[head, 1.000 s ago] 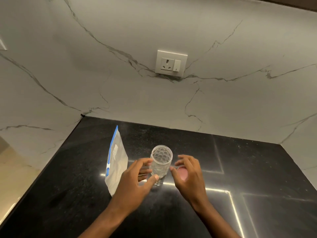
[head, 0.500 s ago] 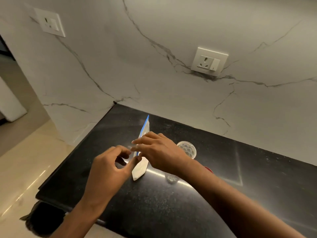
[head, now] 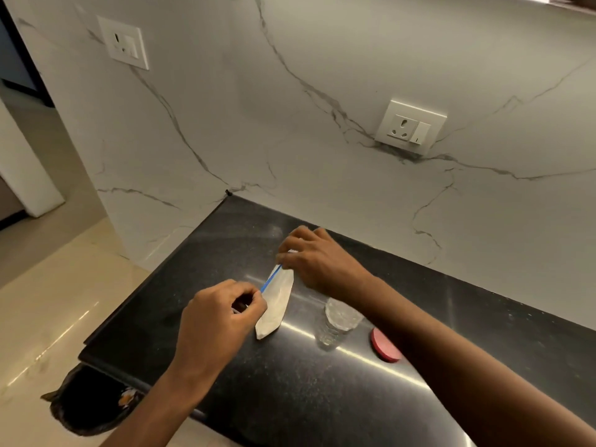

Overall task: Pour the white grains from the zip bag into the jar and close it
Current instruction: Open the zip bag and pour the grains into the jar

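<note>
Standing upright on a black counter (head: 290, 398), seen edge-on: a zip bag (head: 276, 300) of white grains, blue zip strip (head: 270, 279) along its top edge. Pinched at both ends of that strip. At the near end, left hand (head: 214, 321), curled almost closed, thumb and forefinger nipping the bag's top corner, palm down, just left of the bag. At the far end, right hand (head: 317, 261), fingers bent and gathered over the other top corner, knuckles up, forearm crossing the counter from the lower right. Bag's bottom corner touching the counter between the two hands, nearer the left. Just right of the bag, apart from it: a clear jar (head: 337, 324), open-mouthed, upright, partly under the right wrist; contents impossible to tell. Further right of the bag, beyond the jar: a pink lid (head: 383, 345) lying flat on the counter, partly hidden by the right forearm. Behind the bag, a white veined marble wall with one socket (head: 410, 126) up to the right and another (head: 124, 42) up to the left.
</note>
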Demonstrator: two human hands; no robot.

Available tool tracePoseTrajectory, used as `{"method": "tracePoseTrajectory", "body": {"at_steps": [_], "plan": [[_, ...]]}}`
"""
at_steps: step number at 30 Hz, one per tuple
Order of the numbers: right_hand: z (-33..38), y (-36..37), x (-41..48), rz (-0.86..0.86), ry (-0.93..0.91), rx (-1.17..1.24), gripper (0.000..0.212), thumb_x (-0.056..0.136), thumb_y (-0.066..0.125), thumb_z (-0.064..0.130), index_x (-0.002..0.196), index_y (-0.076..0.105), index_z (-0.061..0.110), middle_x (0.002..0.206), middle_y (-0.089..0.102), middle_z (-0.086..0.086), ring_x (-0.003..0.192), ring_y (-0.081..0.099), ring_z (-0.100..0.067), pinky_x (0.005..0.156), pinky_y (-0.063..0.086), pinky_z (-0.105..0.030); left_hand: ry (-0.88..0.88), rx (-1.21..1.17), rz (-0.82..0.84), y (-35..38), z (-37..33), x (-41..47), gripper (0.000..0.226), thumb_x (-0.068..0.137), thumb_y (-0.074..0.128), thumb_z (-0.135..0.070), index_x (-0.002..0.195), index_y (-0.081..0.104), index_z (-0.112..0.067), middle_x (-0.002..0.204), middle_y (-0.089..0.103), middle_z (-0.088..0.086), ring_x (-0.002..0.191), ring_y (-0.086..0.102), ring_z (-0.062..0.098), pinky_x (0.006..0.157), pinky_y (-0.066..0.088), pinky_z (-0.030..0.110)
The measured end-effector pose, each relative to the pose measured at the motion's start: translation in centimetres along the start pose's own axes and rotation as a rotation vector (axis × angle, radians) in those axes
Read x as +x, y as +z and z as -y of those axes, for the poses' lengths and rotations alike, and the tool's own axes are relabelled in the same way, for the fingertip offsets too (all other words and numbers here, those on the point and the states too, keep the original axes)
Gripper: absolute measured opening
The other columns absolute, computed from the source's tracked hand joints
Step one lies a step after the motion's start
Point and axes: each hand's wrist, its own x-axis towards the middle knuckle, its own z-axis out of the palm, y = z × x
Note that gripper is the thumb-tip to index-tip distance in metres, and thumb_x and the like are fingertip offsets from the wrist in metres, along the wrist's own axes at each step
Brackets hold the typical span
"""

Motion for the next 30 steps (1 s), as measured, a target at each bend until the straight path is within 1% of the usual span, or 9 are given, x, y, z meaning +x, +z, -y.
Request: {"method": "tracePoseTrajectory", "body": {"at_steps": [3, 6, 14, 16, 19, 23, 25, 27, 30], "plan": [[-2.6, 0.0, -0.1, -0.03, 0.063, -0.026, 0.022, 0.092, 0.079, 0.02, 0.113, 0.077, 0.026, 0.122, 0.072, 0.003, 0.118, 0.06, -0.024, 0.082, 0.033, -0.031, -0.005, -0.019, -0.022, -0.2, -0.3, -0.2, 0.008, 0.085, 0.087, -0.017, 0.091, 0.082, -0.016, 0.082, 0.075, -0.011, 0.067, 0.07, 0.001, 0.062, 0.065, 0.026], [-4.4, 0.4, -0.3, -0.028, 0.12, -0.029, 0.017, 0.095, 0.076, 0.025, 0.111, 0.078, 0.027, 0.118, 0.072, 0.006, 0.114, 0.059, -0.022, 0.077, 0.036, -0.032, -0.012, -0.027, -0.034, -0.3, -0.1, -0.3, 0.006, 0.084, 0.088, -0.014, 0.086, 0.082, -0.014, 0.079, 0.078, -0.007, 0.067, 0.071, 0.004, 0.06, 0.067, 0.035], [-4.9, 1.0, -1.1, 0.001, 0.256, 0.055, 0.025, 0.099, 0.071, 0.025, 0.124, 0.075, 0.026, 0.126, 0.068, 0.003, 0.115, 0.057, -0.021, 0.085, 0.049, -0.039, -0.013, -0.044, -0.003, -0.6, -0.3, -0.1, 0.007, 0.086, 0.087, -0.023, 0.089, 0.081, -0.022, 0.084, 0.074, -0.02, 0.068, 0.069, -0.003, 0.063, 0.065, 0.023], [-3.6, 0.9, -1.4, -0.15, 0.436, 0.243, 0.027, 0.096, 0.074, 0.022, 0.123, 0.074, 0.023, 0.113, 0.071, 0.0, 0.1, 0.063, -0.018, 0.08, 0.054, -0.036, -0.062, -0.09, -0.003, -0.7, -0.1, 0.4, 0.012, 0.086, 0.083, -0.04, 0.094, 0.079, -0.031, 0.087, 0.073, -0.025, 0.074, 0.071, -0.002, 0.066, 0.062, 0.021], [-0.5, 1.0, -1.8, -0.384, 0.788, 0.768, 0.008, 0.092, 0.079, 0.024, 0.097, 0.079, 0.017, 0.079, 0.076, 0.001, 0.068, 0.071, -0.013, 0.062, 0.058, -0.028, -0.147, -0.223, -0.027, -0.3, 0.2, 2.7, 0.025, 0.088, 0.079, -0.049, 0.105, 0.081, -0.031, 0.091, 0.073, -0.027, 0.089, 0.071, -0.01, 0.069, 0.056, 0.006], [3.2, 1.6, -1.5, -0.276, 1.007, 1.308, 0.023, 0.095, 0.077, 0.031, 0.093, 0.082, 0.009, 0.083, 0.08, -0.012, 0.071, 0.079, -0.029, 0.062, 0.065, -0.035, -0.185, -0.26, 0.088, 1.0, -0.1, 6.3, 0.02, 0.091, 0.082, -0.03, 0.109, 0.085, -0.021, 0.087, 0.074, -0.024, 0.083, 0.068, -0.022, 0.068, 0.048, -0.004], [3.9, 1.8, -1.2, -0.278, 1.062, 1.414, 0.022, 0.095, 0.076, 0.027, 0.095, 0.083, 0.006, 0.087, 0.081, -0.016, 0.076, 0.08, -0.032, 0.065, 0.066, -0.038, -0.212, -0.275, 0.212, 1.5, -0.2, 7.6, 0.016, 0.092, 0.08, -0.026, 0.107, 0.085, -0.022, 0.08, 0.075, -0.024, 0.079, 0.07, -0.018, 0.067, 0.053, 0.002], [4.2, 1.9, -0.9, -0.299, 1.085, 1.494, 0.019, 0.095, 0.073, 0.022, 0.095, 0.084, 0.006, 0.09, 0.081, -0.017, 0.079, 0.081, -0.032, 0.068, 0.067, -0.04, -0.248, -0.293, 0.295, 1.9, -0.2, 8.3, 0.012, 0.093, 0.079, -0.025, 0.103, 0.087, -0.025, 0.08, 0.081, -0.015, 0.079, 0.076, -0.005, 0.077, 0.063, 0.017], [4.3, 1.9, -0.8, -0.305, 1.112, 1.553, 0.019, 0.096, 0.072, 0.022, 0.096, 0.084, 0.009, 0.093, 0.082, -0.014, 0.083, 0.081, -0.03, 0.07, 0.067, -0.04, -0.294, -0.332, 0.32, 2.3, 0.1, 8.6, 0.012, 0.094, 0.078, -0.021, 0.101, 0.087, -0.022, 0.085, 0.084, -0.006, 0.082, 0.079, 0.007, 0.084, 0.066, 0.032]]}}
